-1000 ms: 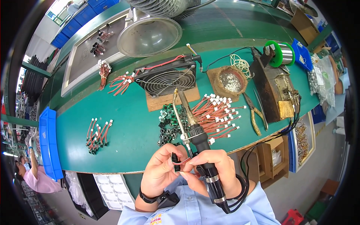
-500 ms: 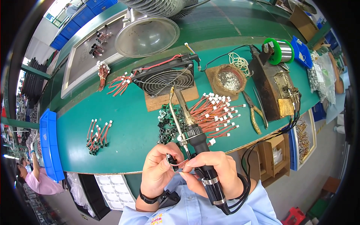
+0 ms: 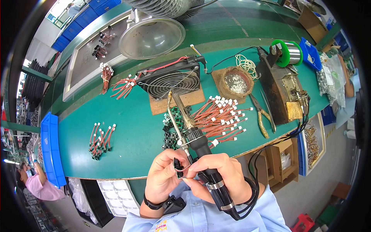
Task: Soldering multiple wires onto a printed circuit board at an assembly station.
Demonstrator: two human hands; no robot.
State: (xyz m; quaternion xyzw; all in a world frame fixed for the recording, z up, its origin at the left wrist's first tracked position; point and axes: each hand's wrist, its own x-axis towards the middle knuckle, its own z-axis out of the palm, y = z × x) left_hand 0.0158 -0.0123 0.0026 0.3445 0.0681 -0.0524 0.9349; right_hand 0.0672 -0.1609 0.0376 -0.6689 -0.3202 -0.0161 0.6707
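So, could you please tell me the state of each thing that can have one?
Left hand: closed on a small black part
Right hand: closed around the soldering iron
Soldering iron: held; hot or cold unclear
Pliers: lying down, handles spread
Fan: standing; running or not unclear
Green spool: wound with silvery wire
Round dish: holding pale bits

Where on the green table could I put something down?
The biggest bare patch of the green table lies between the small wire bunch and the black-and-green parts. A narrower one runs between that bunch and the blue tray. It's crowded beyond the right hand, with its soldering iron, those parts, the wire heap and the fan close together.
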